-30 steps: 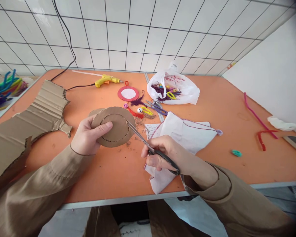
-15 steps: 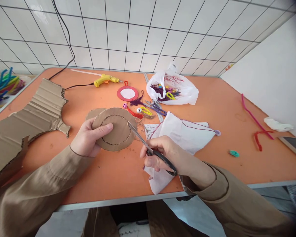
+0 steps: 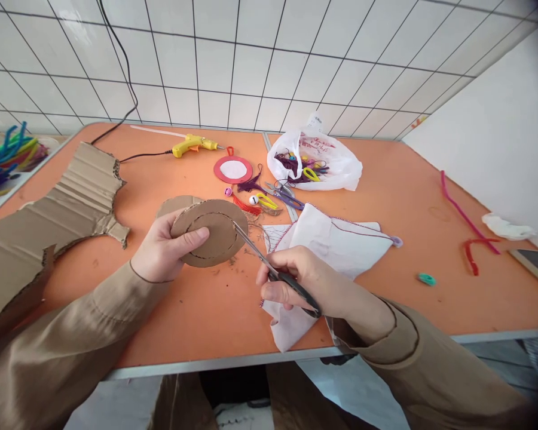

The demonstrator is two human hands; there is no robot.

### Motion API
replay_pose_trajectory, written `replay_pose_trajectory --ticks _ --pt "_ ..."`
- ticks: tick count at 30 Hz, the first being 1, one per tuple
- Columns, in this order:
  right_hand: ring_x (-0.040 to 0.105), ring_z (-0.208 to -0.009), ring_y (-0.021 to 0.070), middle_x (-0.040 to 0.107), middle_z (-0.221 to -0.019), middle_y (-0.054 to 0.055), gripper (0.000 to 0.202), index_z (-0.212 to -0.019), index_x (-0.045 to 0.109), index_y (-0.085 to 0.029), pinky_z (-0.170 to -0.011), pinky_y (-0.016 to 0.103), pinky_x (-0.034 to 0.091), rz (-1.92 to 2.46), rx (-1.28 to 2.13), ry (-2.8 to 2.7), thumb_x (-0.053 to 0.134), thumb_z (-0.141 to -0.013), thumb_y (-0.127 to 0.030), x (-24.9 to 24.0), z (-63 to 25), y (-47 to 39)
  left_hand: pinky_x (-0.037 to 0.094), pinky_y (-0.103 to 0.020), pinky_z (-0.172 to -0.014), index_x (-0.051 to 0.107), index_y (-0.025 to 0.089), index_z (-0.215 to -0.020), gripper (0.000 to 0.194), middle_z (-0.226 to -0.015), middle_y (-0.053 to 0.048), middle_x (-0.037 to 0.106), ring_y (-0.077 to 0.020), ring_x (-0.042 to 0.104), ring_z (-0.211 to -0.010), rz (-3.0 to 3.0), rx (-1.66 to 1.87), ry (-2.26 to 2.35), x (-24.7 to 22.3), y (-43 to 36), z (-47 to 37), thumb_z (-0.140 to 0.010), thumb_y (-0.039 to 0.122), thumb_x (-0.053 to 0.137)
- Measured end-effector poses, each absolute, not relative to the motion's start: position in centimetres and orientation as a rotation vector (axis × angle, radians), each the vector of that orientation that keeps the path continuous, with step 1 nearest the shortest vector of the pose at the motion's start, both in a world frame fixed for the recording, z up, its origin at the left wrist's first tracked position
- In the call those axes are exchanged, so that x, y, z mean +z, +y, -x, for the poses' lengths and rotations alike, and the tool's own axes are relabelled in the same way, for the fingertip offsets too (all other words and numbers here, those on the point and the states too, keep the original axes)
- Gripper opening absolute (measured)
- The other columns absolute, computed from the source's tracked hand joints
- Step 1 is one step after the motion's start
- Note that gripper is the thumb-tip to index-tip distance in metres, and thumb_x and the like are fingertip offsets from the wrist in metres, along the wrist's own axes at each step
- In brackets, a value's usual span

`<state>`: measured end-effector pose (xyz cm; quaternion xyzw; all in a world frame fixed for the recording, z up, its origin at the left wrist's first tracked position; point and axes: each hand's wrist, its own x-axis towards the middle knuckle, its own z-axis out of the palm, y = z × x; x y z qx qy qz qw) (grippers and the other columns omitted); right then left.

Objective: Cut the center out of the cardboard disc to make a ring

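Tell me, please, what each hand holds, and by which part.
The left hand holds the cardboard disc by its left edge, thumb on top. The right hand holds the scissors by the black handles, blades at the disc's right edge.

Bare orange table (image 3: 197,310) in front of white cloth (image 3: 341,245), nr the edge. Behind cloth: thread scraps, small scissors (image 3: 282,196), plastic bag (image 3: 316,158). Far left of cloth: torn cardboard sheet (image 3: 49,209).
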<state>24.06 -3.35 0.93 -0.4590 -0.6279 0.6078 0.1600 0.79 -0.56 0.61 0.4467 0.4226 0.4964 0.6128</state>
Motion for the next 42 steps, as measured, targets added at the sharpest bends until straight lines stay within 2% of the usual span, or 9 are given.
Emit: replay_pose_trajectory --ticks 9,16,20,25,33,37,40,42 --pt "0.05 -0.044 0.0081 0.057 -0.059 -0.002 0.035 -0.076 0.06 -0.014 -0.043 0.02 0.04 1.306 1.761 -1.796 0.073 -0.073 -0.046 1.4 -24.3 -3.0 0.051 -0.03 -0.064 0.076 0.017 -0.087 0.02 -0.081 -0.006 0.074 -0.0216 0.067 -0.073 -1.104 1.223 0.922 0.4 -0.3 -0.7 -0.069 0.026 0.078" --pt "0.048 -0.045 0.0081 0.052 -0.056 -0.004 0.034 -0.078 0.061 -0.015 -0.042 0.019 0.036 1.329 1.767 -1.808 0.076 -0.072 -0.044 1.0 -24.4 -3.1 0.051 -0.026 -0.064 0.075 0.019 -0.087 0.02 -0.078 -0.003 0.071 -0.0169 0.063 -0.071 -1.228 1.172 0.89 -0.3 -0.1 -0.2 -0.07 0.029 0.08" --pt "0.048 -0.044 0.008 0.052 -0.055 -0.004 0.038 -0.076 0.06 -0.014 -0.043 0.019 0.038 1.27 1.783 -1.781 0.077 -0.07 -0.048 1.0 -24.3 -3.0 0.053 -0.027 -0.067 0.074 0.019 -0.089 0.021 -0.083 -0.004 0.073 -0.0175 0.065 -0.075 -1.089 1.204 0.898 0.3 -0.6 -0.7 -0.07 0.026 0.08" --pt "0.051 -0.045 0.0091 0.054 -0.058 -0.003 0.044 -0.076 0.06 -0.014 -0.042 0.02 0.041 1.253 1.818 -1.752 0.075 -0.068 -0.054 1.3 -24.1 -2.8 0.053 -0.029 -0.066 0.075 0.019 -0.089 0.021 -0.078 -0.003 0.073 -0.019 0.066 -0.073 -1.021 1.211 0.926 0.4 -0.6 -0.9 -0.069 0.026 0.079" --pt "0.051 -0.044 0.0086 0.053 -0.058 -0.004 0.04 -0.077 0.061 -0.014 -0.04 0.018 0.035 1.304 1.787 -1.794 0.077 -0.068 -0.049 1.2 -24.4 -2.9 0.052 -0.031 -0.065 0.076 0.019 -0.089 0.022 -0.082 -0.004 0.073 -0.0215 0.065 -0.076 -1.236 1.269 0.958 0.0 -0.1 0.0 -0.07 0.03 0.08" --pt "0.046 -0.046 0.0076 0.051 -0.056 -0.005 0.036 -0.074 0.061 -0.014 -0.044 0.02 0.035 1.319 1.734 -1.781 0.078 -0.069 -0.045 1.2 -24.0 -3.1 0.052 -0.029 -0.062 0.074 0.018 -0.084 0.02 -0.077 -0.004 0.073 -0.0201 0.067 -0.072 -1.085 1.227 0.977 0.7 -0.4 -0.6 -0.067 0.028 0.081" --pt "0.043 -0.049 0.007 0.049 -0.055 -0.005 0.031 -0.074 0.061 -0.014 -0.047 0.02 0.034 1.332 1.667 -1.789 0.079 -0.069 -0.039 1.1 -24.0 -3.2 0.053 -0.031 -0.064 0.073 0.016 -0.083 0.022 -0.077 -0.005 0.074 -0.022 0.068 -0.073 -0.961 1.199 0.993 0.9 -0.6 -1.0 -0.065 0.026 0.08" --pt "0.045 -0.048 0.0075 0.051 -0.057 -0.005 0.031 -0.076 0.061 -0.014 -0.046 0.02 0.034 1.288 1.727 -1.795 0.077 -0.073 -0.04 0.9 -24.2 -3.1 0.054 -0.033 -0.066 0.073 0.016 -0.086 0.024 -0.078 -0.005 0.074 -0.0234 0.069 -0.074 -0.963 1.197 0.989 0.8 -0.7 -1.2 -0.065 0.027 0.08"
